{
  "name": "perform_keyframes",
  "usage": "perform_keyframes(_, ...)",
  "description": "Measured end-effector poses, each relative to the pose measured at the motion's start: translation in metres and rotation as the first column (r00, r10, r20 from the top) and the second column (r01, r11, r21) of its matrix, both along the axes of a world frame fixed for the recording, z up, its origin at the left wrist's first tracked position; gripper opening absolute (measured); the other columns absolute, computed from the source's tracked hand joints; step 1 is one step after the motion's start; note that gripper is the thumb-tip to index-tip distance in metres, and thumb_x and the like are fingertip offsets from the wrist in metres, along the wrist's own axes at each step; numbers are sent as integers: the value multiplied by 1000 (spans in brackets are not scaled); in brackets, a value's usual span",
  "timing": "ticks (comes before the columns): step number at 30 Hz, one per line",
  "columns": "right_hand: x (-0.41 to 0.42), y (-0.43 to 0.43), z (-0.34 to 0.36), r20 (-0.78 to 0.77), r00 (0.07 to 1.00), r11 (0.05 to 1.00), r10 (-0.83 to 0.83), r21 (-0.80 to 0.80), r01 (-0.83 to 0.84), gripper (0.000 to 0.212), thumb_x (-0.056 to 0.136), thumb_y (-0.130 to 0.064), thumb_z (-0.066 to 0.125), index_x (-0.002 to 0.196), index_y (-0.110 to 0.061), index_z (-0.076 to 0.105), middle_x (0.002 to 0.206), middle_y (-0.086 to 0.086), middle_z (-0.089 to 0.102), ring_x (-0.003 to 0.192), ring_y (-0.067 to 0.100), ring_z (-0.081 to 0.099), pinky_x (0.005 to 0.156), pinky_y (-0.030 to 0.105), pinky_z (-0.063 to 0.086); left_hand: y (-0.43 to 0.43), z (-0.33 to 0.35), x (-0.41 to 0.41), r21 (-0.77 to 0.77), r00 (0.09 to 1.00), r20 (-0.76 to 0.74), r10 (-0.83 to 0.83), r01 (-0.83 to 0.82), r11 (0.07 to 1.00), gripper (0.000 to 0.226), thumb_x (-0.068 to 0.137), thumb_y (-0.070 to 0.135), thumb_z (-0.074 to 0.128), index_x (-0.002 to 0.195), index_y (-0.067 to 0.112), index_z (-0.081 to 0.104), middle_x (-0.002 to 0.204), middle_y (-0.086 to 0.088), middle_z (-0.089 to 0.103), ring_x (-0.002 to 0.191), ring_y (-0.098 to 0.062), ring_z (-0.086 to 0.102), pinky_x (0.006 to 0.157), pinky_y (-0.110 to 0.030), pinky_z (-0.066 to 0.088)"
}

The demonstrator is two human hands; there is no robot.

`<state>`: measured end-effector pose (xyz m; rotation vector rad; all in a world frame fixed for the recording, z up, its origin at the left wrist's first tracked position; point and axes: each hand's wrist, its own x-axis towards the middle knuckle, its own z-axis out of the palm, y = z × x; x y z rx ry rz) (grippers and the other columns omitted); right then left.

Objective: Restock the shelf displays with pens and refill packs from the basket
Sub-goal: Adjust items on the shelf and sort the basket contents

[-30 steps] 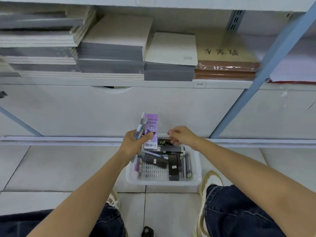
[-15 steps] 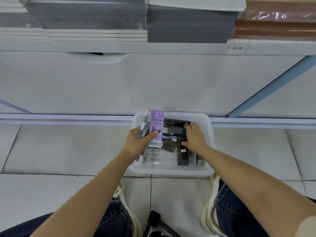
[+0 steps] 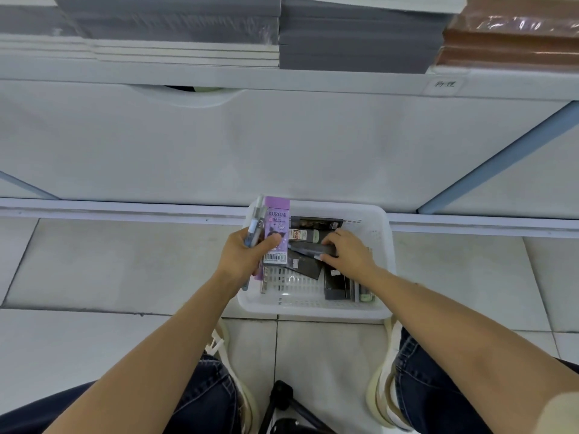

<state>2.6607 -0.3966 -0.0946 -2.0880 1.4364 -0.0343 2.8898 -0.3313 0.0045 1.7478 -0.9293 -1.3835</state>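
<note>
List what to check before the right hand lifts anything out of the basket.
1. Left hand secure on purple pack and pens: ok, thumb lies across the pack.
2. Right hand has hold of a dark pack: ok, fingers above it, thumb below.
3. Dark pack free to lift: cannot tell, it lies across other packs.
4. Basket steady: ok, it sits flat on the floor.
5. Place on the shelf for these items: cannot tell, only stacked notebooks show.
</note>
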Motion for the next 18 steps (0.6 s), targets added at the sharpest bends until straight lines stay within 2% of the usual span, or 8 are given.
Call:
perform_keyframes(3,11,-5,4,68,998,1000,15,24,-16,10,93,-21,59,100,-15,63,96,-1,56,79,12,52,70,25,41,0,-4,8,-22,998,13,63,-63,998,16,85,29,72,74,20,65,54,5,60,40,-7,44,40,-19,40)
perform_keyframes(6,18,-9,7,94,994,976,57,206,-76,18,96,-25,57,109,-14,63,95,1,65,76,9,55,62,17,36,0,-7,14,-16,996,24,90,-90,996,17,84,30,73,74,19,65,56,0,56,42,-10,40,41,-21,40)
perform_keyframes(8,19,-12,14,169,985,941,34,326,-88,25,95,-25,58,119,-18,58,93,-6,64,75,3,58,60,12,38,1,-9,16,-11,996,30,82,-81,997,17,85,29,73,73,20,64,55,2,57,41,-9,41,40,-21,41)
perform_keyframes(11,20,-25,40,304,950,900,-66,429,-75,19,92,-23,63,109,-24,57,90,-9,64,67,-1,60,57,11,44,1,-9,17,-12,996,31,84,-84,996,15,85,26,72,74,19,64,54,3,58,41,-8,42,40,-20,41)
perform_keyframes(13,20,-37,67,364,926,889,-96,450,-85,7,92,-25,64,98,-23,63,78,-11,67,61,0,58,57,15,45,-1,-3,17,-20,997,19,73,-73,997,16,85,26,72,75,17,64,54,3,58,41,-8,42,40,-20,41)
perform_keyframes(15,21,-49,101,430,896,891,-110,443,-103,5,92,-26,64,91,-23,67,66,-13,64,59,3,54,57,17,44,-5,9,15,-37,999,-20,47,-48,998,19,85,26,71,73,15,63,52,4,58,41,-9,43,40,-20,40)
perform_keyframes(18,23,-61,157,512,854,927,-91,356,-115,9,93,-25,63,89,-23,70,71,-9,65,62,5,51,61,18,43,-13,40,6,-107,991,-135,22,-37,994,30,87,25,70,58,24,64,45,7,53,36,-7,40,37,-18,36)
